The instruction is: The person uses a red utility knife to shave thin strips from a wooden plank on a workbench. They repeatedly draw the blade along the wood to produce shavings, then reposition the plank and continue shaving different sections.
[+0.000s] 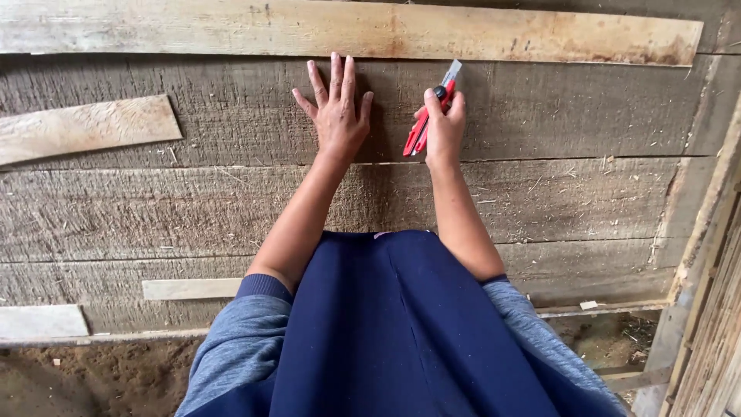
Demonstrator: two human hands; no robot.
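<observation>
Head view, looking down over my blue apron at a surface of rough grey planks (193,208).

Right hand (444,127), just right of centre in the upper half of the frame: the fingers are clenched round a red utility knife (426,120). The knife lies slanted, its red handle running down and left out of my fist and its short metal blade pointing up and right, toward the pale board (347,31) that spans the top of the frame. The blade tip is close below that board's lower edge; I cannot tell whether it touches wood.

Left hand (337,108), just left of the knife: released, fingers spread, palm flat on the grey plank, fingertips near the pale board's lower edge. It holds nothing.

Handling, as I judge it: the knife is light and rigid, with a plastic body that offers fair grip in a dry hand. The blade looks thin and would probably snap under sideways load. I would take it by the mid-handle, thumb on top, well behind the blade.

Also in view: a pale offcut (85,127) at the upper left, two smaller pale strips at the lower left, and bare earth along the bottom edge.
</observation>
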